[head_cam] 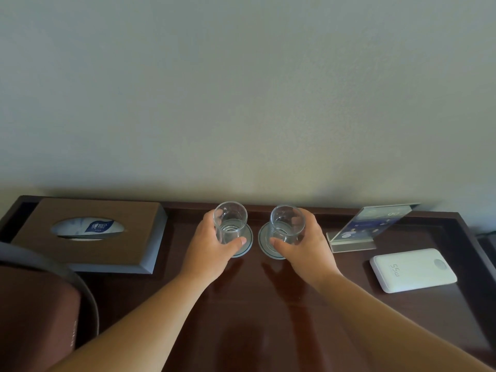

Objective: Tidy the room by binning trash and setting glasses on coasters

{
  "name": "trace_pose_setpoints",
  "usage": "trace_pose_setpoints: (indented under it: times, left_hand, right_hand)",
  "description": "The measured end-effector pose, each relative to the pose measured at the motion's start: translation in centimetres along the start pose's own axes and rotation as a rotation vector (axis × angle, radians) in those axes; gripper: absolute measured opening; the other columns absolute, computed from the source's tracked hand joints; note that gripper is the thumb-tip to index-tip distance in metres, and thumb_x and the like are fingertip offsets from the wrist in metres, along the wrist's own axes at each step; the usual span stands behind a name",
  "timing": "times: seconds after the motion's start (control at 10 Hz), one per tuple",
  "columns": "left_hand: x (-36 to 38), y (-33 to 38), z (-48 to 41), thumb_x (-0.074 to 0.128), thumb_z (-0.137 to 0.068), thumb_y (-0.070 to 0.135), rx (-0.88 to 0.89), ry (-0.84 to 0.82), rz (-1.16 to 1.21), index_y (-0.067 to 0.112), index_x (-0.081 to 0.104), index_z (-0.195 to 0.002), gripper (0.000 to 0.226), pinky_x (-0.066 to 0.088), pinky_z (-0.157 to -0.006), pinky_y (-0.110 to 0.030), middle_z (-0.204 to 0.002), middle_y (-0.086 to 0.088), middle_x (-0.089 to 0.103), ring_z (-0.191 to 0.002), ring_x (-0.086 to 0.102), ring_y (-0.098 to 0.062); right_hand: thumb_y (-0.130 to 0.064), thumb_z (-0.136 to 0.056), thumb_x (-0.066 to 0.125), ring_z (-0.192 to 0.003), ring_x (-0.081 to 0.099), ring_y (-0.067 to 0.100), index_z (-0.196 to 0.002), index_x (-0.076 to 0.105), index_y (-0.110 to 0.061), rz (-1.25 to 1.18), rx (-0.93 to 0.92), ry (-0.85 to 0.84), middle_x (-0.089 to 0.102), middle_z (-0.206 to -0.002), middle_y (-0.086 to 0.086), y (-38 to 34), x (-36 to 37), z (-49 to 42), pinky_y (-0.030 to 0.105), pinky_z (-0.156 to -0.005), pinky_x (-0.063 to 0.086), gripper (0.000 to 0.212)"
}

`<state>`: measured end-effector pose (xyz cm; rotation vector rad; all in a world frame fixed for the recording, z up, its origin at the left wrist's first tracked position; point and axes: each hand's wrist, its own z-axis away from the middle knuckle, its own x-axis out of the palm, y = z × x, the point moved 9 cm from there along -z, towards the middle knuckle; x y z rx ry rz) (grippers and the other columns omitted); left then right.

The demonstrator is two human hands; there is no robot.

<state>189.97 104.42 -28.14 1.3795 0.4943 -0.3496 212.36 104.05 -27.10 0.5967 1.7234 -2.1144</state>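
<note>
A clear left glass (230, 222) is gripped by the left hand (212, 245), with fingers and thumb curled round its wall, and is set upright on the round left coaster (248, 241). The right glass (285, 224) is gripped likewise by the right hand (303, 245) on the right coaster (264, 242), just beside the first. Both glasses appear empty. On the dark table (255, 318), a brown tissue box (88, 253) is seen at the left, with a tissue pack (88, 228) showing through its oval opening. A white power bank (413, 269) is laid at the right.
</note>
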Motion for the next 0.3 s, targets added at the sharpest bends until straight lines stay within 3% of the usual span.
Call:
trace_pose_setpoints:
  times: [0.3]
  left_hand:
    - [-0.5,-0.1,0.9,0.078,-0.070,0.040,-0.010,-0.013,-0.004,0.033,0.036,-0.133,0.077,0.039,-0.089,-0.028,-0.129,0.011,0.047,-0.113,0.048,-0.007]
  right_hand:
    - [-0.047,-0.069,0.077,-0.127,0.042,0.004,-0.143,0.026,-0.036,0.095,0.009,0.018,0.042,-0.139,-0.013,0.2,-1.5,1.7,0.031,-0.102,0.043,0.090]
